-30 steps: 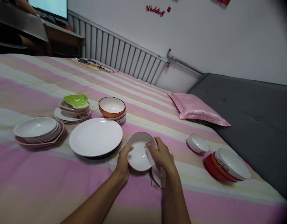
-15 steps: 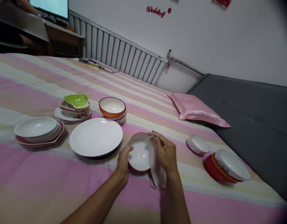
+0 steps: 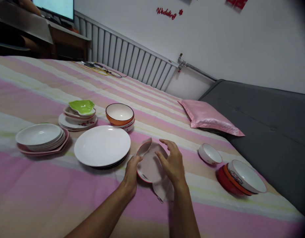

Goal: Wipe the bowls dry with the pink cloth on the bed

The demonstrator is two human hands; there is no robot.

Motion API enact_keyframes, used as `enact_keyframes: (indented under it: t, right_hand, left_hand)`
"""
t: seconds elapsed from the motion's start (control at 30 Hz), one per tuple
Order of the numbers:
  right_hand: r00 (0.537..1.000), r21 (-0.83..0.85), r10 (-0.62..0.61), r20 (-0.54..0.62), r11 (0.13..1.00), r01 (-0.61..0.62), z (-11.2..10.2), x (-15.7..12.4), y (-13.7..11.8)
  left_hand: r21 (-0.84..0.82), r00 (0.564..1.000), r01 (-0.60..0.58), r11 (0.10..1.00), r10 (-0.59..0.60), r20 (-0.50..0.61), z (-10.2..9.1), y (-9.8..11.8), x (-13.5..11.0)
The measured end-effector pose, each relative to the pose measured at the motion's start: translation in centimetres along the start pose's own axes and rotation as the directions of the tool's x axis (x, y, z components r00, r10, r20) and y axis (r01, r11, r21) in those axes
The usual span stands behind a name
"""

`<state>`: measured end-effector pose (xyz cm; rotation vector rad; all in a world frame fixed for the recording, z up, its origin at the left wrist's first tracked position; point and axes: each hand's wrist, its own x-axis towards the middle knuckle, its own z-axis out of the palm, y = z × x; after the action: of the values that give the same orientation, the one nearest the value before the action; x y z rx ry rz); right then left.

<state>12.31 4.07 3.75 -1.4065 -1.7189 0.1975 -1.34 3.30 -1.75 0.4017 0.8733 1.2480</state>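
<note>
Head view: bowl (image 3: 142, 174) between both hands, near the white plate (image 3: 102, 145) on the bed (image 3: 132, 215).
Left hand (image 3: 129, 172): pinching the bowl's rim.
Right hand (image 3: 173, 162): fingers spread over the cloth (image 3: 152, 165) draped across the bowl.
Risk: a slipping left thumb could let the bowl tip and knock the plate.

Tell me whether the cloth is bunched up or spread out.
Mostly spread: the cloth covers most of the bowl's inside, and one end hangs past the near rim. Its part behind the right hand is hidden.
</note>
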Motion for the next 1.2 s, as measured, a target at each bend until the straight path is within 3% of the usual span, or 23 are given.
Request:
enact_keyframes:
  t: [0.1, 0.37, 0.53, 0.67, 0.83, 1.0, 1.1, 1.2]
  right_hand:
    - [0.997, -0.01, -0.012, 0.07, 1.0, 0.013, 0.5, -0.1, 0.4]
    - [0.978, 0.06, 0.091, 0.186, 0.993, -0.104, 0.4, -0.1, 1.4]
    - [0.968, 0.104, 0.133, 0.211, 0.982, -0.158, 0.4, 0.1, 2.1]
    - [0.947, 0.093, 0.224, 0.229, 0.964, -0.25, 1.1, 0.1, 2.2]
    - [0.858, 0.1, 0.441, 0.265, 0.872, -0.479, 2.1, -0.4, 2.6]
    - [0.807, 0.161, 0.478, 0.348, 0.817, -0.553, 2.3, -0.8, 2.3]
    - [0.804, 0.214, 0.471, 0.363, 0.798, -0.564, 2.0, -0.8, 2.3]
    - [0.836, 0.243, 0.458, 0.301, 0.811, -0.532, 1.3, -0.5, 2.8]
  left_hand:
    - [0.047, 0.998, -0.028, 0.998, 0.026, 0.062, -0.2, -0.3, -0.1]
    - [0.223, 0.976, -0.148, 0.964, 0.105, 0.192, -0.2, 0.1, -0.6]
    - [0.143, 0.978, -0.134, 0.981, 0.108, 0.181, -0.3, -0.2, -0.5]
    - [0.036, 0.988, -0.116, 0.993, 0.111, 0.108, -0.3, -0.4, -0.4]
    - [-0.093, 0.993, -0.107, 0.99, 0.111, 0.039, 0.0, -0.3, -0.4]
    - [-0.15, 0.988, -0.156, 0.976, 0.157, -0.007, 0.4, -0.1, -0.7]
    - [-0.159, 0.984, -0.156, 0.975, 0.167, 0.058, 0.7, 0.2, -1.1]
    - [-0.132, 0.97, -0.113, 0.985, 0.138, 0.198, 0.9, 0.7, -1.5]
